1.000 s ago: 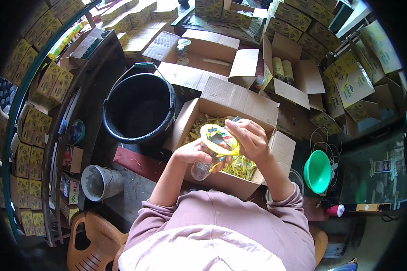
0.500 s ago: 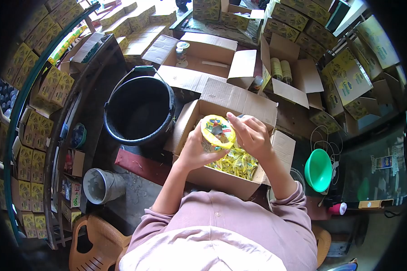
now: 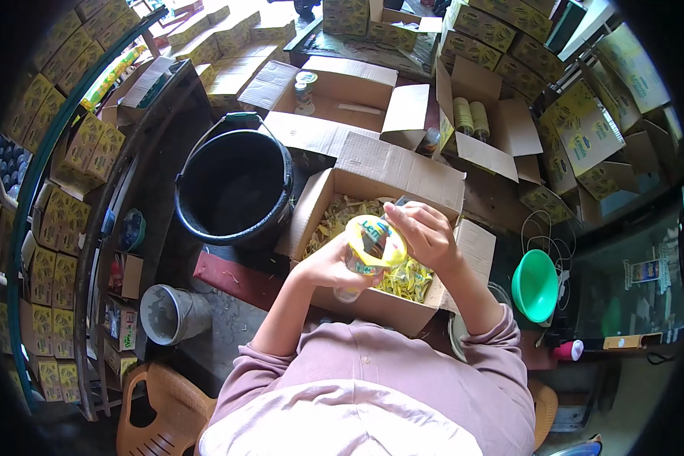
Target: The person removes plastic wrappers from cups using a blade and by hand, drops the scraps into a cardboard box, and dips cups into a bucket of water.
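My left hand (image 3: pixel 325 264) is wrapped round a clear plastic jar (image 3: pixel 348 292) and holds it tilted above an open carton. A yellow printed label sleeve (image 3: pixel 373 227) with lettering circles the jar's upper part. Closed at the sleeve's right edge, my right hand (image 3: pixel 427 234) has thumb and fingers pinched together. A small dark, flat piece (image 3: pixel 401 202) shows at its fingertips; its kind is not clear. Beneath both hands stands the open cardboard carton (image 3: pixel 357 310), filled with small yellow wrapped packets (image 3: pixel 407 283).
A black bucket (image 3: pixel 281 199) stands left of the carton, with a grey bucket (image 3: pixel 146 315) lower down. Another open carton (image 3: pixel 319 125) holds jars behind. Green bowls (image 3: pixel 536 285) lie at right. Stacked yellow boxes (image 3: pixel 53 270) fill the left shelves.
The jar has tipped and moved slightly lower, so more of its clear side shows below my left hand. My right hand has shifted down a little and drawn closer to the sleeve.
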`<state>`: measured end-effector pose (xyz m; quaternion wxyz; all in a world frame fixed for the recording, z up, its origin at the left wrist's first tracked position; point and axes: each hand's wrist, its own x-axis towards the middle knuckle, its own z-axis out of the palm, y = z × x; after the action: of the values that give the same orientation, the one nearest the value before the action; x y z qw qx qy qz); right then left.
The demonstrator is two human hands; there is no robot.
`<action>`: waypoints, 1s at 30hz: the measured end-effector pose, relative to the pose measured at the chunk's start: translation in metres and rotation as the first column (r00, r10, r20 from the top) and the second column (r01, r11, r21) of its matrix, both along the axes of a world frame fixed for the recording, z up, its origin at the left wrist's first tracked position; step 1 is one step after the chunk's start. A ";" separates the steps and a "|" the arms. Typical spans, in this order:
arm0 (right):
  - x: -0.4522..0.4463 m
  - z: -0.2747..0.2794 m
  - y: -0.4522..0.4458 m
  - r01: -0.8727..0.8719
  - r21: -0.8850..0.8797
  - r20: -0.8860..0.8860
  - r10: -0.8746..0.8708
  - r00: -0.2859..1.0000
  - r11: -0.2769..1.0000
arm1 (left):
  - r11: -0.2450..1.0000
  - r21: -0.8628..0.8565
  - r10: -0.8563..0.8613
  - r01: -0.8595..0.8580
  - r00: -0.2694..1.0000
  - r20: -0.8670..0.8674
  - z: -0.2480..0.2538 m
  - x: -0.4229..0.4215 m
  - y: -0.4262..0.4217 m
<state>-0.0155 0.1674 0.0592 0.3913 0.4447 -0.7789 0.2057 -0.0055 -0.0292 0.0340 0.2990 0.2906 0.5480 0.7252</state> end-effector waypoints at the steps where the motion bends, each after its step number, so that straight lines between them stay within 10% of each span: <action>1: 0.000 0.000 -0.001 -0.006 -0.009 -0.003 0.006 1.000 1.000 | 0.997 0.029 -0.067 0.065 0.995 0.078 -0.004 -0.001 -0.001; 11: 0.000 -0.002 -0.008 0.000 -0.034 -0.010 0.000 1.000 0.999 | 0.787 0.416 -0.557 0.455 0.815 0.161 -0.040 -0.025 0.000; 14: -0.004 -0.009 -0.008 0.062 0.005 0.018 -0.062 0.998 0.998 | 0.946 0.232 -0.288 0.225 0.912 0.291 -0.035 -0.025 -0.016; 23: -0.007 -0.009 -0.006 0.133 0.062 0.039 -0.135 0.990 0.989 | 0.973 0.033 0.230 -0.228 0.973 -0.036 -0.023 -0.013 -0.012; 30: -0.003 -0.009 -0.005 0.115 0.070 0.024 -0.117 0.993 0.991 | 0.944 -0.038 0.316 -0.327 0.933 -0.175 -0.012 -0.004 0.003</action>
<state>-0.0180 0.1626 0.0502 0.3763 0.4090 -0.8154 0.1618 -0.0097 -0.0261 0.0224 0.1392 0.2464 0.6349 0.7189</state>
